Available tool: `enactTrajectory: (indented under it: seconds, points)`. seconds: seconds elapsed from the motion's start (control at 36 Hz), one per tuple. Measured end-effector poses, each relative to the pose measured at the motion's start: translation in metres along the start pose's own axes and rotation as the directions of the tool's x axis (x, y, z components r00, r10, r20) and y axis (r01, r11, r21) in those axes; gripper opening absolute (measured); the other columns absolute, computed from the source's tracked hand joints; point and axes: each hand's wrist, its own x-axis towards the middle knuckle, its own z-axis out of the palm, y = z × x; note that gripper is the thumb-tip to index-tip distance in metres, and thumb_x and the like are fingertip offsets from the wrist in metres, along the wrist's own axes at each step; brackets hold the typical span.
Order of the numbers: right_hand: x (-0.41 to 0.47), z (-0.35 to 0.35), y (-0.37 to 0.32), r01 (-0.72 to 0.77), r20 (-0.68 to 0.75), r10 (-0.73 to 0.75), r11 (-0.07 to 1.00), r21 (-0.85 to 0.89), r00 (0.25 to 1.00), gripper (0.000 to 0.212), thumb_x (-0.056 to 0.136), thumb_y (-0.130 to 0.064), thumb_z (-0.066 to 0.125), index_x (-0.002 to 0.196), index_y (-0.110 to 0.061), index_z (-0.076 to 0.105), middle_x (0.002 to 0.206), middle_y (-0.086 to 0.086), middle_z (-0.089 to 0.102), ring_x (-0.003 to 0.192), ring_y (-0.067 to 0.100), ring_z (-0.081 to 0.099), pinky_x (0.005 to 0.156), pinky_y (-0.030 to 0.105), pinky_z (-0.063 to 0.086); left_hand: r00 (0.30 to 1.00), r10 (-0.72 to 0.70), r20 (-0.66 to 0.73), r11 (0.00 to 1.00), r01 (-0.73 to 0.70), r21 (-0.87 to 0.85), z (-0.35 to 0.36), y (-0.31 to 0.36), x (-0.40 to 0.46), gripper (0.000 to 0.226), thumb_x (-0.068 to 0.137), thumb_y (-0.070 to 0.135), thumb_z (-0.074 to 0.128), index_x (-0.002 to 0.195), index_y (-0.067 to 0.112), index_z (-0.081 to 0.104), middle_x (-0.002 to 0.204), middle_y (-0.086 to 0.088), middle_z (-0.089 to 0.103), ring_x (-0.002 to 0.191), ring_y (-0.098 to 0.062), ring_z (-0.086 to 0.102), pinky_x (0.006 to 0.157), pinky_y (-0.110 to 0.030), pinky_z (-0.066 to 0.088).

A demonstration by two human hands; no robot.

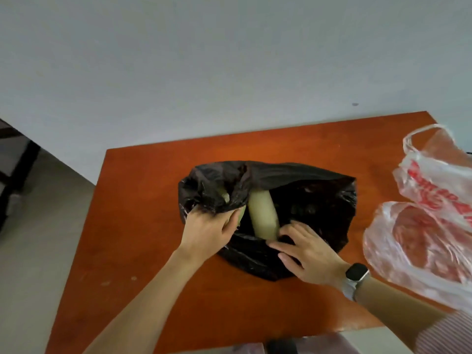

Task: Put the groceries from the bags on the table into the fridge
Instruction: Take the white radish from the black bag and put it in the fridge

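Observation:
A black plastic bag (306,190) lies open in the middle of the orange-brown table (143,226). Inside it lies a pale green cylindrical vegetable (261,213), and a second pale green piece (226,198) peeks out under the bag's left fold. My left hand (207,231) grips the bag's left rim together with a pale green end. My right hand (306,251), with a watch on the wrist, rests with spread fingers on the bag's near rim, touching the vegetable's near end. The rest of the bag's contents are dark and hidden.
A translucent white bag with red print (429,226) sits at the table's right edge, with reddish contents inside. A grey wall (229,72) stands behind the table. Grey floor (38,251) and dark furniture (15,162) lie to the left.

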Motion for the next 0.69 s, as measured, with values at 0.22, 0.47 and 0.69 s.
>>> enactTrajectory:
  seconds: [0.22,0.47,0.69]
  points:
    - [0.066,-0.021,0.042,-0.131,0.107,0.159,0.964,-0.231,0.981,0.054,0.090,-0.036,0.036,0.142,-0.028,0.028,0.142,0.008,0.043,0.133,0.030,0.036,0.107,0.058,0.029,0.939,-0.344,0.017,0.938,0.342,0.057,-0.007,-0.029,0.030,0.054,0.088,0.045,0.046,0.133,0.016,0.049,0.127,-0.016,0.056,0.116,-0.033,0.055,0.091,-0.045,0.047]
    - [0.124,-0.025,0.089,-0.136,0.200,0.257,0.869,-0.476,0.945,0.063,0.083,-0.043,0.035,0.143,-0.035,0.020,0.152,0.009,0.026,0.134,0.036,0.024,0.093,0.069,0.032,0.620,-0.648,0.443,0.641,0.758,-0.122,0.015,-0.104,0.062,0.067,0.086,0.070,0.022,0.144,0.046,0.000,0.158,0.003,0.008,0.144,-0.019,0.012,0.114,-0.048,0.022]
    - [0.160,0.002,0.127,-0.305,0.351,0.421,0.889,-0.342,0.836,0.057,0.095,-0.052,0.017,0.141,-0.044,-0.014,0.156,0.000,-0.014,0.144,0.032,-0.004,0.108,0.064,0.003,0.347,-0.563,0.750,0.267,0.935,-0.233,0.050,-0.127,0.084,0.063,0.096,0.056,0.023,0.149,0.031,0.001,0.158,0.004,0.006,0.144,-0.016,0.009,0.117,-0.037,0.011]
